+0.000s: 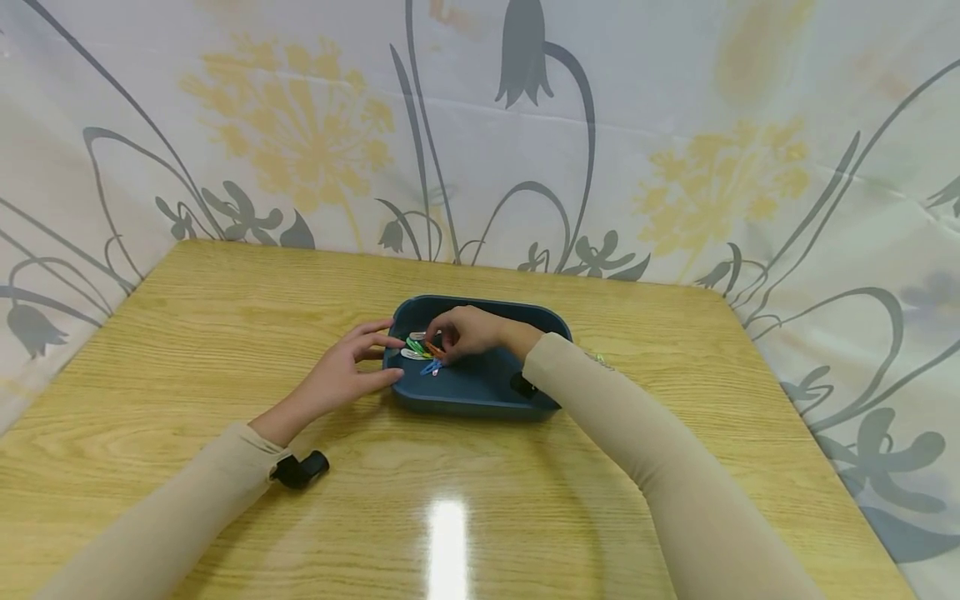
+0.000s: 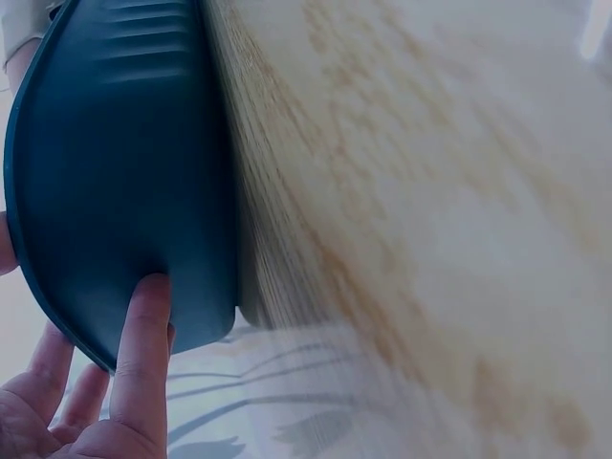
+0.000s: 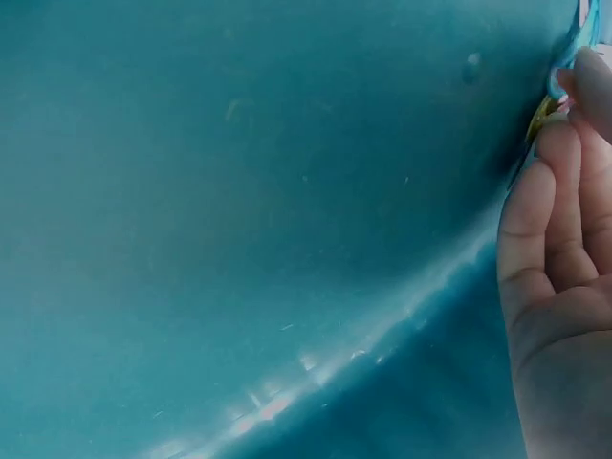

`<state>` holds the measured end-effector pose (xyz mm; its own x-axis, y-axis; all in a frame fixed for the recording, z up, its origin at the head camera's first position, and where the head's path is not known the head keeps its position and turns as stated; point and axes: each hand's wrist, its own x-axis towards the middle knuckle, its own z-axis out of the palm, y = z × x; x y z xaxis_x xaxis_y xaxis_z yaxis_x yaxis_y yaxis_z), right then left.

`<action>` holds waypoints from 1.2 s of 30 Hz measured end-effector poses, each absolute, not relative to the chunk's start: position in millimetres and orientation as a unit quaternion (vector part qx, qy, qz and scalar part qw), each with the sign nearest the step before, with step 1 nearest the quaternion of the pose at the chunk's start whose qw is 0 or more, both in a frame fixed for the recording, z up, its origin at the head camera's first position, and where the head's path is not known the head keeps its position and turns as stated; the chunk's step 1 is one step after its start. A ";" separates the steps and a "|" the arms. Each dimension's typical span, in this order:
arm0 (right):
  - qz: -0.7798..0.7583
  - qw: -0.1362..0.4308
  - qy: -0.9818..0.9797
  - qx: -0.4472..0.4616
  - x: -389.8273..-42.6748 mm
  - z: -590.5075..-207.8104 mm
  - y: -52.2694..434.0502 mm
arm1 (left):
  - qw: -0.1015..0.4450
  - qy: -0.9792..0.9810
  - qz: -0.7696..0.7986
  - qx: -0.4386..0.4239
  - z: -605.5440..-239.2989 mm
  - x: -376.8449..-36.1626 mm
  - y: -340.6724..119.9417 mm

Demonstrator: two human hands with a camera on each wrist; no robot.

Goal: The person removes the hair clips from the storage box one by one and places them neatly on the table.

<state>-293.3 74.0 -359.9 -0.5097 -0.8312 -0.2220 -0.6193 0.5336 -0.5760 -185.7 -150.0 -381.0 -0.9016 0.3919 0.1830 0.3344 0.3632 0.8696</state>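
A dark blue tray (image 1: 480,408) sits on the table in the head view. Small hair clips lie at its left end: a white clip (image 1: 412,354), a green clip (image 1: 415,345), a blue clip (image 1: 431,367) and an orange clip (image 1: 432,349) among them. My right hand (image 1: 472,331) reaches into the tray and pinches at the orange clip, its fingertips right among the others. In the right wrist view the thumb and fingers (image 3: 526,220) meet beside blue and yellow clips, partly hidden. My left hand (image 1: 348,367) rests against the tray's left end, fingers extended over the rim, one digit touching the outer wall.
The wooden table (image 1: 300,533) spreads around the tray. Right of it, small light-coloured things (image 1: 600,360) lie partly behind my right sleeve (image 1: 622,417). A floral-patterned cloth (image 1: 465,125) hangs beyond the table's back edge. Black wrist devices (image 1: 300,471) sit at both cuffs.
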 end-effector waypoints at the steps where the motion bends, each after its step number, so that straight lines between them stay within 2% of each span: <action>1: -0.227 0.242 0.840 -0.430 -292.9 -359.0 74.6 | 0.028 0.825 0.520 0.220 -380.9 -185.7 -149.9; 8: -0.302 0.247 0.824 -0.411 -289.7 -351.6 79.0 | 0.027 0.827 0.516 0.220 -381.6 -186.1 -150.4; 20: -0.387 0.222 0.815 -0.369 -280.7 -322.3 88.1 | 0.026 0.830 0.514 0.218 -382.5 -185.6 -150.5; 36: -0.457 0.128 0.818 -0.325 -260.6 -289.7 110.5 | 0.027 0.832 0.512 0.213 -376.8 -182.5 -148.0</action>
<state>-260.6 110.5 -289.7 -0.7553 -0.6495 0.0876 -0.4152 0.3708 -0.8307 -182.5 -148.0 -376.8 -0.9079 0.3817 0.1734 0.3267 0.3848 0.8633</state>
